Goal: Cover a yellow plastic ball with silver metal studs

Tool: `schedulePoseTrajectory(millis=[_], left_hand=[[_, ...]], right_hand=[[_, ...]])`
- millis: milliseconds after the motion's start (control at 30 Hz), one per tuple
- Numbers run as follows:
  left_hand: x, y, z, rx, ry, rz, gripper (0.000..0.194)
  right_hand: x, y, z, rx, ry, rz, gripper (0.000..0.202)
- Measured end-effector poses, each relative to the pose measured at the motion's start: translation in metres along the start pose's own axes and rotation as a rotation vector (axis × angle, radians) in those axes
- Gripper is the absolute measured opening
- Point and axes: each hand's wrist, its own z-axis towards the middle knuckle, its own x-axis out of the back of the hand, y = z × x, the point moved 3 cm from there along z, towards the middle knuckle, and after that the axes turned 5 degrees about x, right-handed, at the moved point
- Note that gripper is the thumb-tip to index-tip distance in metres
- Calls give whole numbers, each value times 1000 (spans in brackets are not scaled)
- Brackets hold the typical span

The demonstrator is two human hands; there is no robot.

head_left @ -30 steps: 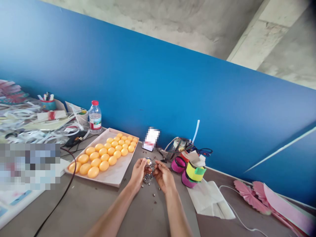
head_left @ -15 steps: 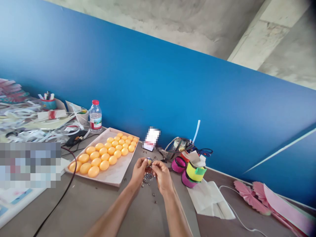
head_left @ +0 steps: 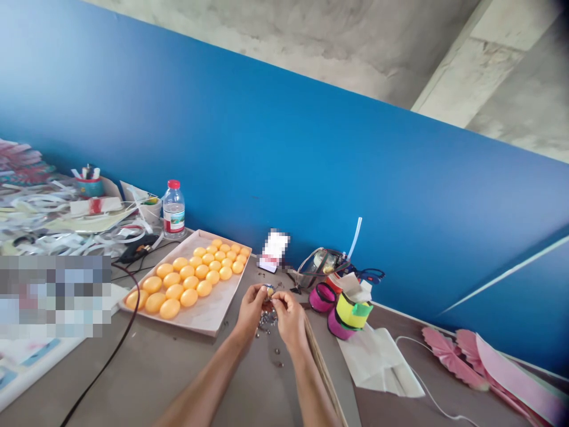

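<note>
Both hands meet above the middle of the table. A small round shiny piece with a yellowish centre (head_left: 269, 290) is pinched in my left hand (head_left: 252, 307). My right hand (head_left: 288, 314) is closed, thumb and fingertips together at the right edge of that piece; whether they hold a separate small part is too small to see. Under the hands lies a little heap of small silvery metal pieces (head_left: 267, 320), with a few loose ones nearer me. A tan strip or bundle of cords (head_left: 320, 363) runs along the right side of my right forearm.
Left of the hands is a shallow tray (head_left: 212, 325) with rows of orange balls. A water bottle (head_left: 173, 213) and tangled white strips stand behind it. To the right are a phone (head_left: 274, 252), magenta and yellow bands (head_left: 351, 311), white paper (head_left: 382, 362) and pink folded paper (head_left: 453, 359).
My right hand has shifted slightly left, its fingers closer to the round piece. More of the tan strip shows beside my right forearm. The left hand keeps nearly the same place.
</note>
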Motion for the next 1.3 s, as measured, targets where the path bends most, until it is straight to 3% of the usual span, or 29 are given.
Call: schedulePoseTrajectory(millis=[133, 433, 733, 933, 1300], left_hand=[[0, -1, -1, 2, 21, 5, 43], [1, -4, -2, 1, -5, 33, 36], [-2, -2, -5, 4, 2, 30, 35], [-3, 0, -9, -17, 15, 102, 35], [-5, 9, -15, -78, 113, 149, 34]], right_hand=[[0, 2, 0, 99, 30, 3, 6], [-2, 7, -1, -127, -35, 26, 10], [-1, 1, -1, -149, -94, 33, 10], [1, 4, 0, -202, -64, 81, 11], [-3, 15, 0, -81, -74, -78, 11]])
